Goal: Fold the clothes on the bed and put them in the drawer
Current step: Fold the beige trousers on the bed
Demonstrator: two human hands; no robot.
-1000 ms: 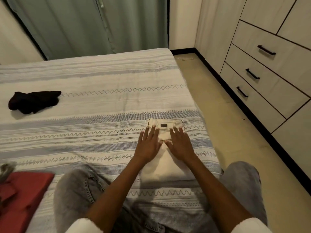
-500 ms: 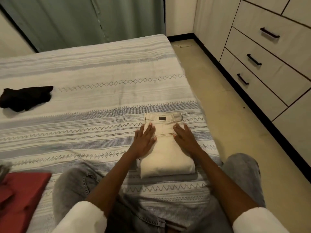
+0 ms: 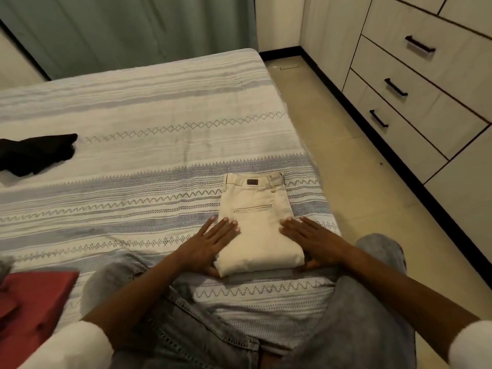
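1. Nearest the camera: the person's legs in grey jeans [image 3: 367,310], with white sleeve cuffs [image 3: 80,347] at the lower corners of the view.
2. A red garment [image 3: 32,307] lies at the near left edge of the bed, partly cut off by the frame.
3. Left hand [image 3: 210,246]: fingers straight and spread, resting against the left side of the folded beige trousers [image 3: 255,225], fingertips on the top surface, thumb low at the near left corner. Not gripping.
4. Right hand [image 3: 314,241]: fingers straight, laid flat on the right side of the same trousers, palm at the near right corner. Not gripping.
5. The folded beige trousers lie on the bed [image 3: 149,166] close to its right edge, between the two hands; waistband with a dark label [image 3: 252,182] at the far end, a welt pocket showing on top.
6. Further left on the striped bedspread, well apart from the trousers: a crumpled black garment [image 3: 37,153].
7. Right of the bed, across the tiled floor [image 3: 346,161]: a cabinet with three drawers [image 3: 415,97], all closed, each with a dark bar handle.
8. Farthest: a green curtain [image 3: 133,30] behind the bed.
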